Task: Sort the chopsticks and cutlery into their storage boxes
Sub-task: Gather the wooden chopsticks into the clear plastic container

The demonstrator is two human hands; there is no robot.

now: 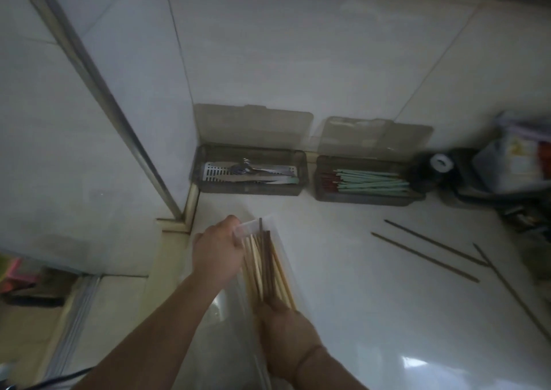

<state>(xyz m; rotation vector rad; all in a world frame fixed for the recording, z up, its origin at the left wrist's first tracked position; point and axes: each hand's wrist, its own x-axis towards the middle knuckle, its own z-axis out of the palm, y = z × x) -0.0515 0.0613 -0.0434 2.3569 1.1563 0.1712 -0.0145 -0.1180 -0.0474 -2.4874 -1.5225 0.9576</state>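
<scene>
Sorting part done, by the look of it. Landmark: the clear box (268, 255), nearest the person on the white desk (372, 285), long axis running away from the viewer. In it, a bundle of wooden chopsticks (264, 266), pale and dark mixed, tips toward its far end. Left hand (216, 252) at the clear box's far left corner, fingers (237, 234) curled over the rim and gripping it. Right hand (286, 336) at the near end of the clear box, fingers wrapped round the butt ends of the bundle. Beyond the clear box, against the wall: grey box with cutlery (249, 175), lid up, holding a fork and flat pieces on a slotted tray; to the right of that, grey box with green chopsticks (368, 182), lid up, well filled. Right of the clear box, well apart and loose on the desk: three thin dark sticks (429, 254), judged still to be sorted. Room: open desk between the clear box and the grey boxes, and rightward as far as the sticks. Limits: desk edge and a metal frame (98, 91) just left of the clear box; dark clutter (447, 169) at the far right, blurred, not identified.
</scene>
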